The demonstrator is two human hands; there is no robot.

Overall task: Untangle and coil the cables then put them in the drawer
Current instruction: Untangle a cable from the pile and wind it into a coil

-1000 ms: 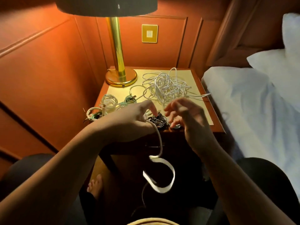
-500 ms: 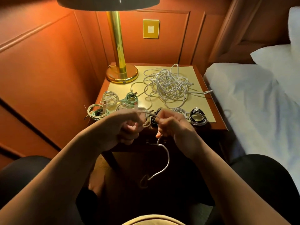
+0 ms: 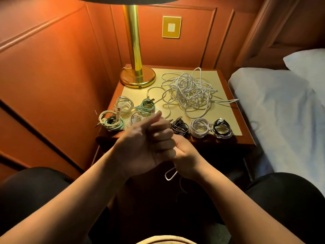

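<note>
A wooden nightstand [image 3: 246, 138] with a yellow top sits in a red-panelled corner, a bed [image 3: 281, 111] at 3 o'clock. A brass lamp [image 3: 138, 74] stands at 11 o'clock. The tangled white cables [image 3: 190, 92] lie at 12; coiled cables [image 3: 200, 129] line the near edge. The left hand [image 3: 144, 147] is fisted and the right hand [image 3: 188, 155] curled, both gripping a white cable [image 3: 169, 175] at centre, hiding some coils.
</note>
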